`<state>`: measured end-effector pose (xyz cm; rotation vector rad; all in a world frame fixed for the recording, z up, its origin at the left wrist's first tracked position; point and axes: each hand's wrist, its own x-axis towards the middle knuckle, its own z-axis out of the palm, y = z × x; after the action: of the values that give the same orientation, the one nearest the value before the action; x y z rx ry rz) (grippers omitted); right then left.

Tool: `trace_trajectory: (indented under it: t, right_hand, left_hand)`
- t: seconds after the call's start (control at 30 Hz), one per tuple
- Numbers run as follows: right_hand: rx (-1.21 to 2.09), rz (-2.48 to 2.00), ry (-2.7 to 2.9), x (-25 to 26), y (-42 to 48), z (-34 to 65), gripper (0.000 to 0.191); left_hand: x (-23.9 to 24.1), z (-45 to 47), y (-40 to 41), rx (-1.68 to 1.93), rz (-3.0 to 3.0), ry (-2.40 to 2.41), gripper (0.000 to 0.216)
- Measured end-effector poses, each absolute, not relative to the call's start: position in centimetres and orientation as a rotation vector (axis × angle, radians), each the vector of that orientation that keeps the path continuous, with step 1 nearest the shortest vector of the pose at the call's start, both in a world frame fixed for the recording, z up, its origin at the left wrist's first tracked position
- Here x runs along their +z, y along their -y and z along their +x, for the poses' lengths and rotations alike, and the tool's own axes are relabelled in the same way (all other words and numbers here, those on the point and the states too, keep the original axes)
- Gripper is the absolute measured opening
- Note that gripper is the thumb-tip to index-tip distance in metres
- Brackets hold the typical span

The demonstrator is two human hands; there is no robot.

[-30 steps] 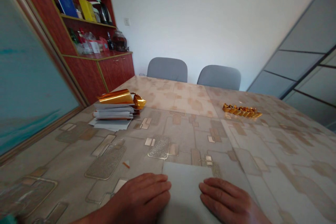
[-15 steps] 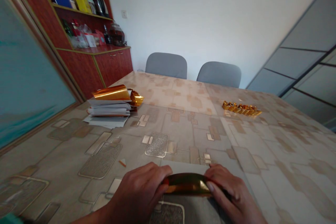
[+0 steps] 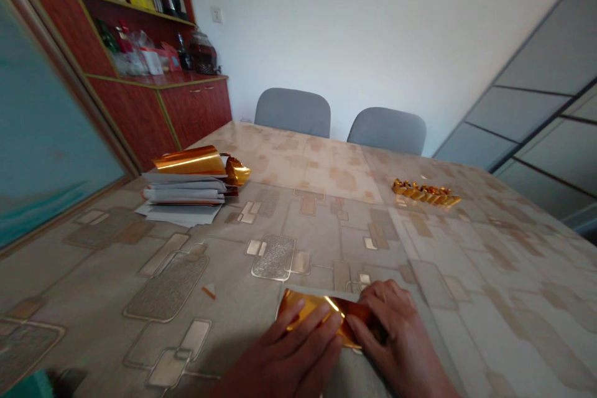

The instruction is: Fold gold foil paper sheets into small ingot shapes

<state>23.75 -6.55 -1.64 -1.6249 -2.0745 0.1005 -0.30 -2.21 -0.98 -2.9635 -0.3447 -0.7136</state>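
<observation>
A sheet of shiny gold foil paper (image 3: pixel 308 303) lies folded or curled on the near part of the table, over a pale sheet that shows only at its edges. My left hand (image 3: pixel 298 351) rests flat on the foil with its fingers stretched across the left and middle part. The foil's right end is pinched between the thumb and fingers of my right hand (image 3: pixel 398 329), which hide that end. A small white and orange paper scrap (image 3: pixel 209 291) lies to the left of my hands.
At the far left of the table stands a stack of white and gold paper (image 3: pixel 184 194) with rolled gold foil on top. A row of folded gold pieces (image 3: pixel 425 193) sits at the far right. Two grey chairs (image 3: pixel 293 112) stand behind the patterned table (image 3: pixel 321 242).
The foil has gone from a narrow curved strip held at both ends to a wider, flatter shape. My left hand has let go of its end and moved right, flat onto the foil.
</observation>
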Motion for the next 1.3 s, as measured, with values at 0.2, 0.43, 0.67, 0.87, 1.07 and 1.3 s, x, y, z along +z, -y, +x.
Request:
trace_trajectory:
  t: [0.2, 0.43, 0.67, 0.87, 1.07, 1.3]
  right_hand:
    - [0.007, -1.632, 2.066, -1.5, 6.6, 23.7, 0.018]
    - [-0.018, -1.636, 2.077, -1.0, 6.6, 23.7, 0.020]
    - [-0.045, -1.622, 2.092, -0.8, 6.5, 23.5, 0.023]
    - [-0.060, -1.622, 2.100, -0.5, 6.6, 23.5, 0.021]
    - [-0.082, -1.634, 2.078, -0.8, 6.4, 23.4, 0.022]
    - [-0.290, -1.556, 2.065, 0.5, 6.7, 23.8, 0.020]
  left_hand:
    - [-2.1, -0.3, 1.9, -0.598, -3.014, 0.407, 0.040]
    - [-1.4, -0.6, 1.8, -0.573, -3.108, 0.378, 0.047]
    - [-1.4, -0.7, 1.8, -0.503, -3.077, 0.430, 0.042]
    - [-1.6, -0.8, 2.0, -0.454, -3.051, 0.427, 0.044]
    - [-3.1, -0.6, 2.0, -0.504, -2.942, 0.424, 0.045]
    - [-3.8, -0.2, 1.8, -0.517, -2.921, 0.410, 0.045]
